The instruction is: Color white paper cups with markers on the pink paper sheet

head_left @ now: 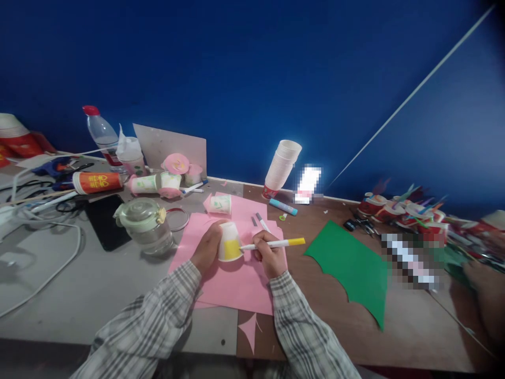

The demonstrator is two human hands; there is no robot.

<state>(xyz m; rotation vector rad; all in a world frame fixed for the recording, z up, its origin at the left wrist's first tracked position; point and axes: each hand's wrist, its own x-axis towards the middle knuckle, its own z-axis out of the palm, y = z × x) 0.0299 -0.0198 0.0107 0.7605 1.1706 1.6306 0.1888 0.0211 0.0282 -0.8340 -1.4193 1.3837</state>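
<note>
My left hand [209, 246] grips a white paper cup [229, 231] from its left side; the cup is turned upside down above pink paper. A yellow patch covers part of the cup's lower side. Between the fingers of my right hand [271, 256] is a yellow marker [282, 243], its tip at the right edge of the yellow patch. Whether the tip touches the cup I cannot tell. Beneath both hands lie sheets of pink paper [236, 289]. Behind the cup, a green-patterned cup [221, 204] lies on the paper, with more markers [262, 221] to its right.
Left of the paper stand a lidded glass jar [145, 231] and a black phone [107, 223]. A tilted stack of cups [282, 168] is near the wall, beside a blue glue stick [283, 207]. Green scalloped paper [353, 263] lies right. Another person's hand [483, 284] is at far right.
</note>
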